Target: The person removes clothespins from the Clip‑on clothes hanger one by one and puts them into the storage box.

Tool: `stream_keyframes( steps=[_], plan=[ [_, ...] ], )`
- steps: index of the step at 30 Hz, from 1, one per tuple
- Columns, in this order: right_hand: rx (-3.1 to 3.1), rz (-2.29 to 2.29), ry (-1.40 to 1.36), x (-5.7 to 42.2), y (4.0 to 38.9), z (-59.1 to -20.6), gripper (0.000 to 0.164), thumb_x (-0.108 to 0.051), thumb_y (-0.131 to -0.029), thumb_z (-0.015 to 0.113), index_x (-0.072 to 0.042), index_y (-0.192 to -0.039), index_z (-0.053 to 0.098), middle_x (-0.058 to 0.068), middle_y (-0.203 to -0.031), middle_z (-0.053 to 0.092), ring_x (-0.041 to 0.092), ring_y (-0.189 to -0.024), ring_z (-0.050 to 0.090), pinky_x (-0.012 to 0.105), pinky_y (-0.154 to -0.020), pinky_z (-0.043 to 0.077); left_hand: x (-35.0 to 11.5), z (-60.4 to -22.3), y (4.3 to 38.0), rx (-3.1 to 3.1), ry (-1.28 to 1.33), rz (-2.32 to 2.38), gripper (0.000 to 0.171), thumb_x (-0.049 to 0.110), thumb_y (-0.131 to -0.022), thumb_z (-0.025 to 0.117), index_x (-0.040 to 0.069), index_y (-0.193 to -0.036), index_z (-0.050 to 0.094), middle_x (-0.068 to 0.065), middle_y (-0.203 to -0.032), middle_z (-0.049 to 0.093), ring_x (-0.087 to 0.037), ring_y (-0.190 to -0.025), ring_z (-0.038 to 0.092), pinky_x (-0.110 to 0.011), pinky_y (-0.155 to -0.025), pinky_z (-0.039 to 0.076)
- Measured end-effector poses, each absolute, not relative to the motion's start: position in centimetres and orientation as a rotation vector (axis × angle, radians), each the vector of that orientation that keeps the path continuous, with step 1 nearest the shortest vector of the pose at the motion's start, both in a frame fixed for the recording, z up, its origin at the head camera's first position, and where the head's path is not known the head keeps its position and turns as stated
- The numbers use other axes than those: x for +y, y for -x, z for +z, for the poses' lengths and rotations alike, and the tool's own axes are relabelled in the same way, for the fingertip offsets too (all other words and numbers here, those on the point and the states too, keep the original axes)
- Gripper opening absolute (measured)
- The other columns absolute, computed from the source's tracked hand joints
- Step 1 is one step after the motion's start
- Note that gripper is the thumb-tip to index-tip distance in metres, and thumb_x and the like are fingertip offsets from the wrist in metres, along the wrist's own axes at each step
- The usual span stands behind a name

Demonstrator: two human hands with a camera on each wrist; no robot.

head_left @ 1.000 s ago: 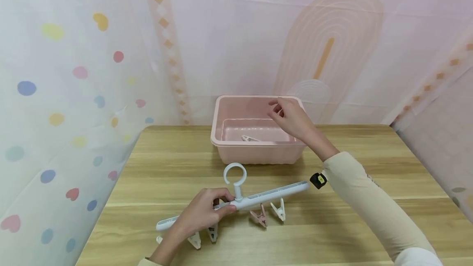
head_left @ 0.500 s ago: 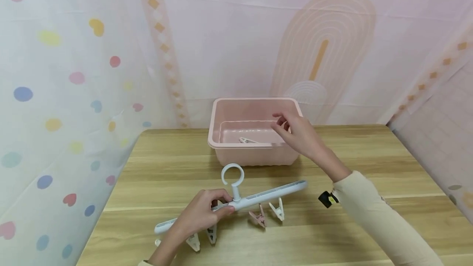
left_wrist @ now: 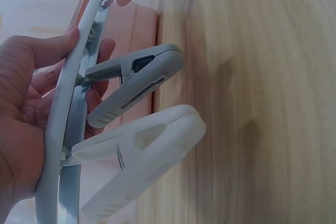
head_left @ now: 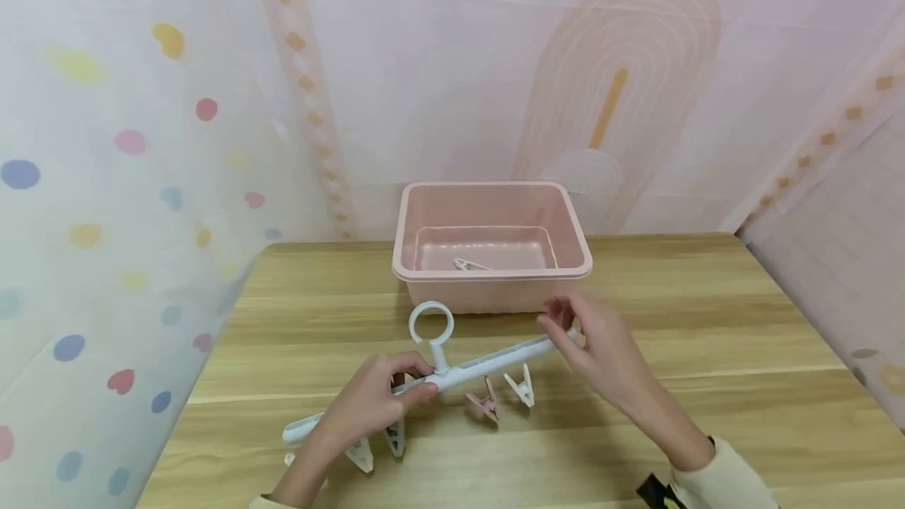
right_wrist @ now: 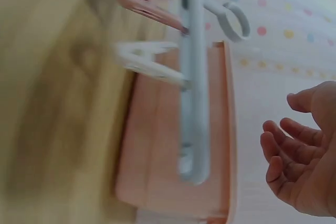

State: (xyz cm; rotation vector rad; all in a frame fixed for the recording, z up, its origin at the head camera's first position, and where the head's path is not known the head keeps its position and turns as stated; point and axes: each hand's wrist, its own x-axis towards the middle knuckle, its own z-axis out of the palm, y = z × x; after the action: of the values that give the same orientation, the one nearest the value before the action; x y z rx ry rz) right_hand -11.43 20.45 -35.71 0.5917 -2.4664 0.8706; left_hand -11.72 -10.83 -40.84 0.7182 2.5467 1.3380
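A light blue clip hanger [head_left: 498,358] with a round hook is held slanted above the table. My left hand [head_left: 371,399] grips its bar just left of the hook, thumb in front. Below the bar hang a pink clip [head_left: 485,403] and a white clip [head_left: 522,386] on the right half. In the left wrist view, a grey clip [left_wrist: 137,80] and another white clip [left_wrist: 149,156] hang near the left hand. My right hand [head_left: 601,348] is beside the bar's right end, fingers loosely bent. In the right wrist view that hand [right_wrist: 304,156] holds nothing, apart from the bar.
Behind the hanger, a pink plastic bin [head_left: 495,289] stands on the wooden table [head_left: 672,281] near the back edge. A pale clip [head_left: 468,265] lies inside it. A patterned cloth [head_left: 438,85] hangs behind the table.
My right hand has come back from over the bin, toward me and down, to the hanger's right end. The left hand keeps its grip on the hanger.
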Motion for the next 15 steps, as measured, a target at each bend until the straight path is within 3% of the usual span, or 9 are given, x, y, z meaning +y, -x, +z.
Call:
stream_keyframes(
  steps=[8, 15],
  plan=[
    [-2.412, 0.854, -0.441, 21.8, 8.5, -38.0, 0.021, -0.006, -0.086, 0.077, -0.012, -0.102, 0.066, -0.013, -0.082, 0.062, -0.003, -0.074, 0.051, 0.017, -0.060, 0.041, -10.8, -40.6, 11.7, 2.519, -0.718, 1.352, 0.011, 0.026, -0.091, 0.074, 0.016, -0.094, 0.073, -0.001, -0.086, 0.072, 0.001, -0.055, 0.041, -0.018, -0.047, 0.036],
    [-2.479, 0.889, -0.392, 21.6, 7.8, -39.4, 0.018, -0.009, -0.088, 0.076, -0.013, -0.102, 0.066, -0.013, -0.083, 0.063, -0.004, -0.074, 0.052, 0.018, -0.058, 0.043, -10.9, -40.4, 11.7, 2.529, -0.700, 1.346, 0.012, 0.026, -0.090, 0.074, 0.015, -0.095, 0.073, 0.003, -0.072, 0.061, 0.000, -0.057, 0.042, -0.018, -0.048, 0.037]
  ],
)
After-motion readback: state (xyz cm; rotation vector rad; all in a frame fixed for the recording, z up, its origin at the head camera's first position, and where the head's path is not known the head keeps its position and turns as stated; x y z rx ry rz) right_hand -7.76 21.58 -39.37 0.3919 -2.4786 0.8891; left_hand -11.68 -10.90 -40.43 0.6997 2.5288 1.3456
